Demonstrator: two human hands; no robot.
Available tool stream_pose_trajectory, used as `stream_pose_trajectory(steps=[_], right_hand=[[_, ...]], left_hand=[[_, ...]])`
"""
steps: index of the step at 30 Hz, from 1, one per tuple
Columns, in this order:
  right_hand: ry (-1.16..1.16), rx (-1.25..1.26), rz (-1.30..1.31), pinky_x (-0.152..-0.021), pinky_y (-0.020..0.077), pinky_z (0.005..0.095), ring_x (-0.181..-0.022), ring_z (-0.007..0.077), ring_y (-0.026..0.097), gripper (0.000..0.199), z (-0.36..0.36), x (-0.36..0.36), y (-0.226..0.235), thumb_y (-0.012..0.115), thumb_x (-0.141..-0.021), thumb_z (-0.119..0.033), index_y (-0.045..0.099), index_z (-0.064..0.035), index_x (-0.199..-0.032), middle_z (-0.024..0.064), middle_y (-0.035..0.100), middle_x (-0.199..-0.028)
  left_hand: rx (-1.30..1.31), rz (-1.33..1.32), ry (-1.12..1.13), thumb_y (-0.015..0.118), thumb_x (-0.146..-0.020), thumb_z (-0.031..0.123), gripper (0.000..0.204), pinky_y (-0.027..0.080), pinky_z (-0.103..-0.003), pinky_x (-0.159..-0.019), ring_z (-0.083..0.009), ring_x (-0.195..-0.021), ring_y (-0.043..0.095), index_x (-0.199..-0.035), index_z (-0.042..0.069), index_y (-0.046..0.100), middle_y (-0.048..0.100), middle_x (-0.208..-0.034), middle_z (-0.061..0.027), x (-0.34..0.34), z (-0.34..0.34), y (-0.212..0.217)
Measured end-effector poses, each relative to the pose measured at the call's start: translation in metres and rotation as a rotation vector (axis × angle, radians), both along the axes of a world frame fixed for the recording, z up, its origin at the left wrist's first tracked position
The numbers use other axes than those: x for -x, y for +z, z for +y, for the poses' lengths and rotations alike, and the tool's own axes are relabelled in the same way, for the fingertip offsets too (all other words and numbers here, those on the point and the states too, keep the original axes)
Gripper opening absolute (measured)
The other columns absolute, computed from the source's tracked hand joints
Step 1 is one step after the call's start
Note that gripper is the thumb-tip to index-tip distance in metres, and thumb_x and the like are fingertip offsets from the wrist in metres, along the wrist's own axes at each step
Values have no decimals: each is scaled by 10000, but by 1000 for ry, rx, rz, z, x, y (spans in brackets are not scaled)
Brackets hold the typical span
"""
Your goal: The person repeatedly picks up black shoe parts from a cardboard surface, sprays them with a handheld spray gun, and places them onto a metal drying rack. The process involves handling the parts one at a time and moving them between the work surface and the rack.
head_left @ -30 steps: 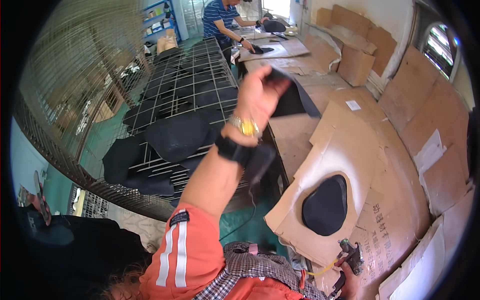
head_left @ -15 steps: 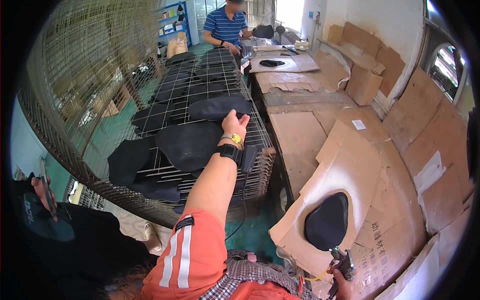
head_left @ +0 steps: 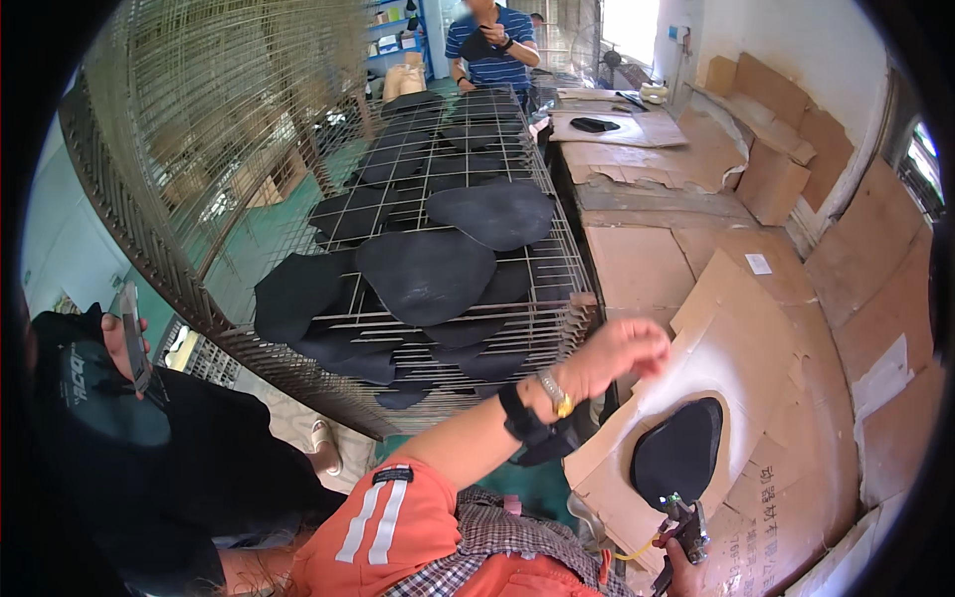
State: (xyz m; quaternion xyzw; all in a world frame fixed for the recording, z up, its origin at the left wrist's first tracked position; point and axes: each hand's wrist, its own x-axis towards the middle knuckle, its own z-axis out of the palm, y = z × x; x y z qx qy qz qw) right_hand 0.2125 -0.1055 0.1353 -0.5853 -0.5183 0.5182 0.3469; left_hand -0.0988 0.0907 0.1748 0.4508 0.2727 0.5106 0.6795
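While right hand [head_left: 684, 575] is half cropped, spray gun [head_left: 683, 529] partly visible

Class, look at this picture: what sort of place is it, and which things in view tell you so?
Probably a small factory workshop. Black cut pieces lie on a wire rack, cardboard sheets cover the bench, and the right hand holds a spray gun by another black piece.
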Motion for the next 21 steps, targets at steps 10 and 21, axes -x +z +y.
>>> stream_pose_trajectory(steps=[10, 21], right_hand=[[116, 1, 113, -640, 473, 226, -763, 94, 577, 271, 18, 12, -13, 565, -903, -72, 595, -21, -1168, 47, 626, -1012], [233, 63, 153, -796, 457, 271, -932, 139, 553, 321, 32, 24, -34, 576, -886, -30, 568, -24, -1207, 42, 597, -1047]], left_hand=[[243, 158, 102, 464, -985, 305, 310, 509, -267, -748, -125, -816, 619, -968, 43, 628, 642, -928, -47, 26, -72, -57], [197, 173, 340, 580, -925, 190, 467, 515, -264, -739, -142, -836, 633, -1344, 84, 405, 636, -1006, -89, 64, -118, -47]])
